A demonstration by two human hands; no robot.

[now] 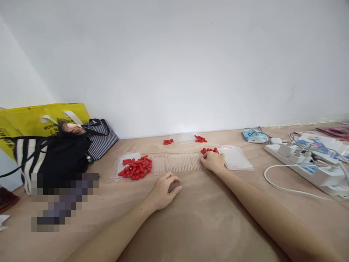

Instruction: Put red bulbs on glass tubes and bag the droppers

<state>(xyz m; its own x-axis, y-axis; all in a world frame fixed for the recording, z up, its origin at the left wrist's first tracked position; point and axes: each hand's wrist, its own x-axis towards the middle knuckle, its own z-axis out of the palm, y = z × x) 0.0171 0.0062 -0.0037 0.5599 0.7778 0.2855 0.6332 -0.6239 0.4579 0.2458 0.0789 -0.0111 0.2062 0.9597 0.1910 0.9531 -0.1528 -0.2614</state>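
Note:
My left hand (pixel 165 191) rests on the table with its thumb and fingers apart, holding nothing. Just beyond its fingertips lies a long row of thin, whitish, see-through sticks (pixel 178 162), side by side. At the right end of that row is my right hand (pixel 214 161), fingers curled down and pressed together; what they grip, if anything, is hidden. Red bulb-shaped pieces (pixel 209 150) lie right behind its knuckles. To the left, a larger heap of the same red bulb-shaped pieces (pixel 137 168) partly covers some clear plastic bags (pixel 120 165).
Clear zip bags (pixel 237 158) lie right of my right hand. Near the wall are more sticks (pixel 187 138) between two small red piles. A power strip (pixel 302 162) with white cables and a blue mask (pixel 255 135) lie right; a black bag (pixel 54 160) stands left.

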